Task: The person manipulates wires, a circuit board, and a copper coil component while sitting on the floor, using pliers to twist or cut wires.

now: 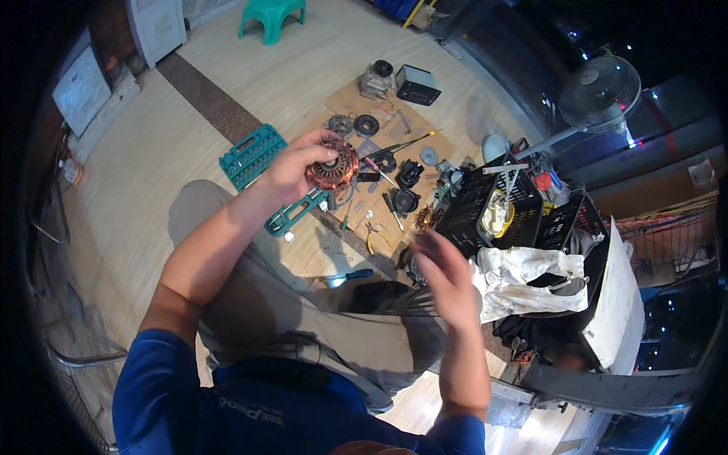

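My left hand (294, 165) grips a ring-shaped stator with copper windings (339, 168) by its rim, thumb on top, above the cardboard sheet (349, 95). My right hand (449, 279) hovers apart from it, beside the black crate, with fingers stretched out and slightly blurred; nothing shows in it. A bundle of copper-coloured wire (427, 218) lies just past its fingertips. Under the stator are a red-handled screwdriver (379, 171), round black housings (405, 200) and yellow-handled pliers (375, 239). A blue-handled screwdriver (353, 276) lies near my legs.
A green socket set case (252, 155) lies open at left. Black crates (474, 205) with a white cloth (523, 280) stand at right, below a fan (600, 92). Farther off are a metal motor-like part (376, 81), a car stereo-like box (418, 85) and a green stool (271, 17).
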A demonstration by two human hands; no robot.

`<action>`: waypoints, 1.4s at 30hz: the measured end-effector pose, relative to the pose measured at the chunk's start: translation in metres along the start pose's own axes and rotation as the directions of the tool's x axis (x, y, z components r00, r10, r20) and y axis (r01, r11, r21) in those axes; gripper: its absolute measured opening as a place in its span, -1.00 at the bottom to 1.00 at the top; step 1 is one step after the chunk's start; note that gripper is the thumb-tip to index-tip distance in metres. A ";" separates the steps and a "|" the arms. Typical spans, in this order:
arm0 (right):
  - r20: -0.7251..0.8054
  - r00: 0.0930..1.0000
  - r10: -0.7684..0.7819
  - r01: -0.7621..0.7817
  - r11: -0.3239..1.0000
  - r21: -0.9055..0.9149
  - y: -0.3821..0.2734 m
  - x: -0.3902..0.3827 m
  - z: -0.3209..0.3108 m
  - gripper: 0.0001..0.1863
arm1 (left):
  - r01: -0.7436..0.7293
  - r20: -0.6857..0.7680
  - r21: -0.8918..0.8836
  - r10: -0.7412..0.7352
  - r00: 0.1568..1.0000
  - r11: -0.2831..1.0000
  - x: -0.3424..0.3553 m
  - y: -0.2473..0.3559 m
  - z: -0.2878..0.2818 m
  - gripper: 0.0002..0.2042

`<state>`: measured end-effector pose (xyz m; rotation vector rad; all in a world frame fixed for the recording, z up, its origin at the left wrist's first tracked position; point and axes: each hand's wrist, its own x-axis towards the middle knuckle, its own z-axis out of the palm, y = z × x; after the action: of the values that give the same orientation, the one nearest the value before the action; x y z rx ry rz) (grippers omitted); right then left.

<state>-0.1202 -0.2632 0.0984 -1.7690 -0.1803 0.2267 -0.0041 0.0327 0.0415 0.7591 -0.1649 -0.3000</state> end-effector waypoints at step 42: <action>0.232 0.973 0.000 0.009 0.999 -0.037 0.053 0.093 0.056 -0.88 | -0.069 -0.450 0.351 0.233 0.862 0.934 0.022 -0.044 -0.001 -0.69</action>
<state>-0.0445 -0.1984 0.0301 -1.7767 -0.3592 0.4304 0.0082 -0.0042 0.0106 1.1213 0.2111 0.0834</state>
